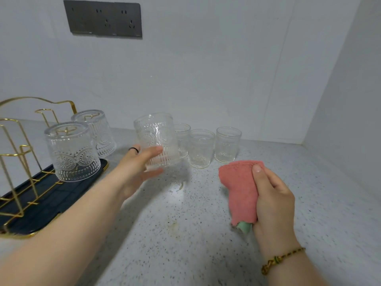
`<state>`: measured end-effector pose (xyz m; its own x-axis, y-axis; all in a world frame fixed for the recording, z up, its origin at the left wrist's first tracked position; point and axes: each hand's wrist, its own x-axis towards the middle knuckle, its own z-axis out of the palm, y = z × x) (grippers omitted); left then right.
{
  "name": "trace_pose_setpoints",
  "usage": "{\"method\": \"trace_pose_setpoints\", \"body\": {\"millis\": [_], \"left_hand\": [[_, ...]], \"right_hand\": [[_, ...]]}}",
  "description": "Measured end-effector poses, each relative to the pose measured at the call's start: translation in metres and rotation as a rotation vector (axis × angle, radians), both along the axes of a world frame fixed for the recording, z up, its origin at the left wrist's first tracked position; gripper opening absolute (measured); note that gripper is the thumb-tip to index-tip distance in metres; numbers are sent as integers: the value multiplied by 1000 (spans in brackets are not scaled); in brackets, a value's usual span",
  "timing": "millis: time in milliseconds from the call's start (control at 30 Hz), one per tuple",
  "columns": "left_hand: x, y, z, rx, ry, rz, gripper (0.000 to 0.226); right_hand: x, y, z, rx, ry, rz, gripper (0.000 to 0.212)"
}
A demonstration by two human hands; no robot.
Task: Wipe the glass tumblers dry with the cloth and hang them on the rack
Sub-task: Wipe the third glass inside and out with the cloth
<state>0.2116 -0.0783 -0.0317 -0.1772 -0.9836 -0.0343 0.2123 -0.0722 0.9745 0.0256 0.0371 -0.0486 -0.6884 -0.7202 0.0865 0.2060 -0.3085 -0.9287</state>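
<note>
My left hand (140, 168) holds an embossed glass tumbler (156, 137) by its lower part, thumb in front and fingers behind, just above the counter. My right hand (272, 199) grips a bunched pink cloth (239, 186) with a green corner, to the right of that tumbler. Three more tumblers stand upright behind: one (183, 139) partly hidden, one (201, 148) in the middle, one (227, 144) on the right. Two tumblers hang upside down on the gold wire rack (12, 153): a near one (71, 151) and a far one (97, 131).
The rack sits on a dark tray (47, 195) with a gold rim at the left. The speckled counter (185, 234) has a wet patch in front of the held tumbler. White walls close the back and right; a grey socket panel (103, 18) is high up.
</note>
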Motion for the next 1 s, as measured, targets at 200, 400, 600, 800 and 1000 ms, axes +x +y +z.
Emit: {"method": "trace_pose_setpoints", "body": {"millis": [200, 400, 600, 800, 1000], "left_hand": [[-26, 55, -15, 48, 207, -348, 41], [-39, 72, -39, 97, 155, -397, 49], [-31, 66, -37, 169, 204, -351, 41], [-33, 70, -42, 232, 186, -524, 59], [-34, 72, -41, 224, 197, -479, 49]], "right_hand": [[2, 8, 2, -31, -126, 170, 23], [12, 7, 1, -78, 28, 247, 32], [25, 5, -8, -128, 495, 290, 20], [33, 3, -12, -140, 786, 134, 21], [30, 2, -13, -141, 669, 372, 31]]}}
